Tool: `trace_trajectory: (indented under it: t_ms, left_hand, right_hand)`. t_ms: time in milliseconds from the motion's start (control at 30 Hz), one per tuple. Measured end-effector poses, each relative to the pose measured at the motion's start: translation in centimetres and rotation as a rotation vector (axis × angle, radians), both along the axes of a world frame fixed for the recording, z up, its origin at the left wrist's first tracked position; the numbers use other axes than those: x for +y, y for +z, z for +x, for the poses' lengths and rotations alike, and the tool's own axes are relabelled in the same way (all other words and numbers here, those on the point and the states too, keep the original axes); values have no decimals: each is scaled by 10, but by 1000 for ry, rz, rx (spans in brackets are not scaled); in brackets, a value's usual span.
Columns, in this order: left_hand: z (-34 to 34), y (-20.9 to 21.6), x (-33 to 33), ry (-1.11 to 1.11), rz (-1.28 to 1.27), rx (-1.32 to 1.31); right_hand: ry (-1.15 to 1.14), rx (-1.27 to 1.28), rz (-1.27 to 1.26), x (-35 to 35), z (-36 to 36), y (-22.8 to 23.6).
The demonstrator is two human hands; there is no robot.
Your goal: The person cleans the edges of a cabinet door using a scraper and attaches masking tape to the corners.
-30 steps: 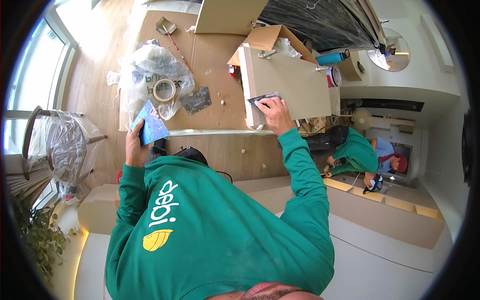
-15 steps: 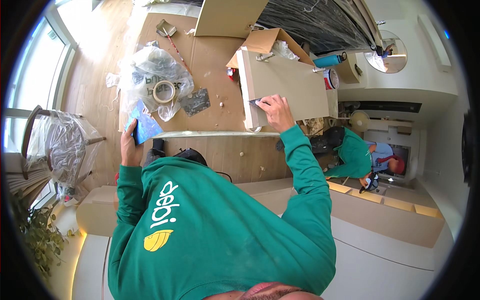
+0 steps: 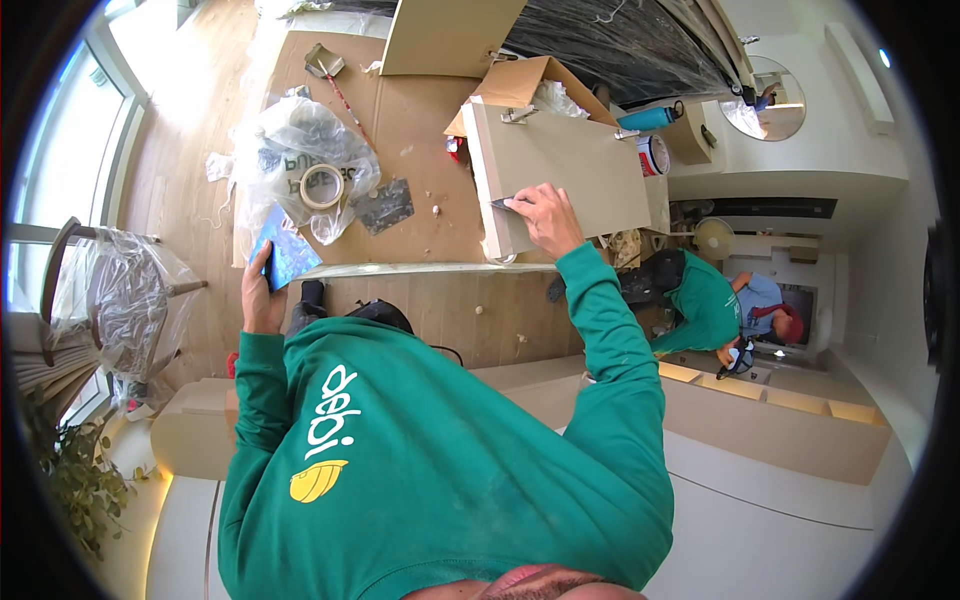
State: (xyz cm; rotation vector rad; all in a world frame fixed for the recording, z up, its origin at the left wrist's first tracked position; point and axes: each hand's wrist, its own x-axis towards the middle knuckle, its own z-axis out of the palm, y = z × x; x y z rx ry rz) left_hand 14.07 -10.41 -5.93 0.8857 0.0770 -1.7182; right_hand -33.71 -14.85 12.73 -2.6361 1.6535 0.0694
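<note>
A: Where are the hands?

B: At the left, the left hand (image 3: 262, 290) grips a flat blue rectangular plate (image 3: 290, 252) by its left side; most of the fingers are hidden, so I can't tell how they lie underneath. Right of the middle, the right hand (image 3: 548, 218) pinches a small thin dark blade (image 3: 500, 203) at the left edge of a thick flat beige panel (image 3: 590, 180).

A: Why hold the plate that way?

B: Probably to leave its upper face bare; a side grip covers little of it. The pinch likely lets the fingers set the blade's angle finely.

A: And the panel?

B: Its broad face is up, with silver metal hinges (image 3: 518, 115) along the far side, which presumably leaves the left edge free to reach. It overlaps an open brown cardboard box (image 3: 508, 82); I can't tell whether it rests on that.

A: The cream ring of tape (image 3: 304, 187)?

B: On the crumpled clear plastic bag (image 3: 268, 135), perhaps just parked there. The brown cardboard sheet (image 3: 425, 130) below probably shields whatever lies beneath.

A: What differs from a second ago?

B: The blade showed a broad dark face then; now only a narrow sliver shows, so it seems turned more edge-on. It remains at the panel's left edge, still pinched.
</note>
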Motion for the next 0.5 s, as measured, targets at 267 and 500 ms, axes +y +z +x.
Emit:
trace_trajectory:
  t_ms: [267, 500]
  left_hand:
    - [-15, 14, -5, -36, -31, 54]
    - [-104, 93, 4, -520, -34, 229]
  right_hand:
    - [7, -24, 30, 31, 4, 25]
    - [250, -401, -218, 83, 116, 53]
